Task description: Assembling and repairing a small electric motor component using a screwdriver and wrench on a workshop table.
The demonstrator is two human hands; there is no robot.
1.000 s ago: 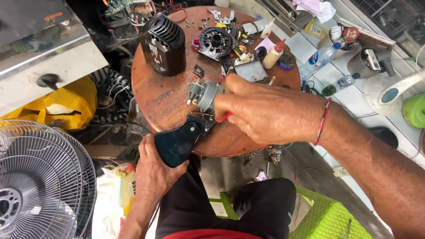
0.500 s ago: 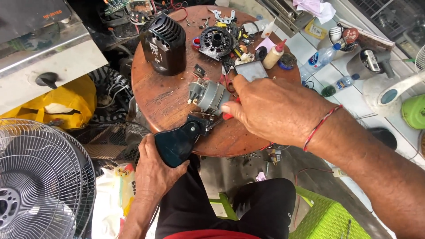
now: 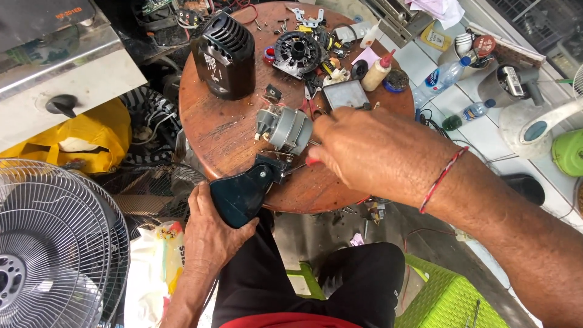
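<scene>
Gripping one dark bracket (image 3: 240,195) at frame centre-bottom, left hand (image 3: 209,234) clamped; long axis points upper right toward one grey motor (image 3: 285,129). Right hand (image 3: 370,152) pinches red-handled tool (image 3: 311,161).

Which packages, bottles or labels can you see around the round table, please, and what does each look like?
Glue bottle: table's far edge, cream, red nozzle.
Water bottle: floor beyond the table, clear, blue cap and label.
Small bottle: beside it, clear, lying down.
Black motor cover: on table, with a pale label.
</scene>
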